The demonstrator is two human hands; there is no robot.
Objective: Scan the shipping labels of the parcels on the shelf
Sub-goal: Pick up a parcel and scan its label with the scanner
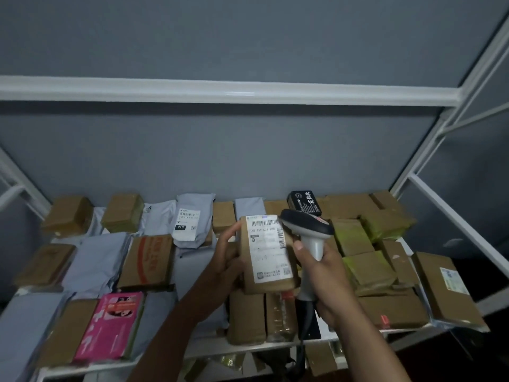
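Note:
My left hand (229,261) grips a small brown cardboard parcel (271,283) by its left side and holds it above the shelf. A white shipping label (267,248) with barcodes faces up on the parcel. My right hand (325,274) grips the handle of a grey and black barcode scanner (308,230). The scanner's head sits just right of the label's top edge, tilted toward it. Many other parcels lie flat on the white shelf (248,347) below both hands.
Brown boxes and grey mailer bags cover the shelf, among them a labelled grey bag (190,220), a pink box (111,325), a black box (303,202) and green-taped boxes (366,249). White frame posts (429,150) stand at the right, a rail (220,91) crosses above.

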